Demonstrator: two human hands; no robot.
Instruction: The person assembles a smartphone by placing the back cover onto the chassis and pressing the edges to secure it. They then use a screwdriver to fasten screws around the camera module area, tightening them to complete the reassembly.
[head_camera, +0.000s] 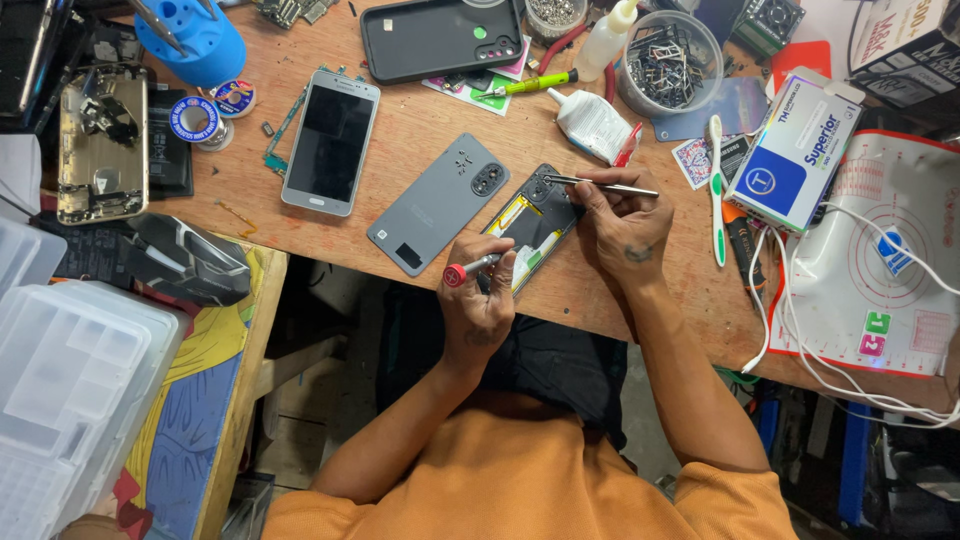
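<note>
The person wears an orange short-sleeved cotton shirt (540, 480), its sleeves ending above the elbows, leaving both forearms bare. A small dark tattoo marks the back of the right hand (625, 225); the left hand (478, 305) shows a fainter mark.

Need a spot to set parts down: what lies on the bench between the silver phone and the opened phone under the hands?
In the head view, a grey back cover lies between the silver phone and the opened phone.

Phone repair workshop: wooden workbench (420, 130) holds dismantled phones (100, 145) (upper left), parts tub (668, 62), solder reel (197, 120).
</note>
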